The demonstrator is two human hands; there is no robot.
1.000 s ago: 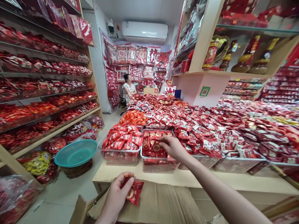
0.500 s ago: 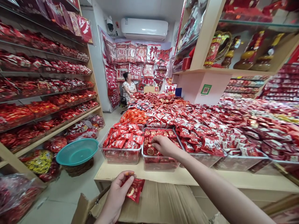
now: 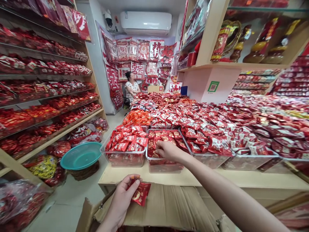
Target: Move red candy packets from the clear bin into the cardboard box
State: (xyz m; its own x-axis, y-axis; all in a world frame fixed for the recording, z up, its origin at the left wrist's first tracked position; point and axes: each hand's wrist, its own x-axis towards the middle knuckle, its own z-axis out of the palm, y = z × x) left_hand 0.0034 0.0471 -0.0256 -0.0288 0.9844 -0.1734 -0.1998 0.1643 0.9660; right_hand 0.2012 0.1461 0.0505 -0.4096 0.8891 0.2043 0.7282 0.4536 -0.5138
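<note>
- Your left hand (image 3: 122,201) pinches a small red foil packet with a gold emblem (image 3: 140,192) between thumb and fingers, just above the brown cardboard box flap (image 3: 169,206).
- Your right hand (image 3: 169,150) has its fingers curled down onto the packets in the middle clear plastic bin (image 3: 164,167); whether it grips one, you cannot tell.
- That loose pinch could let the packet slip into the box.
- Pressing on the bin near the counter edge (image 3: 241,178) might tip it.
- The neighbouring clear bin (image 3: 124,158) is heaped; a nudge could spill packets.
- A teal plastic basin (image 3: 80,155) sits lower left.
</note>
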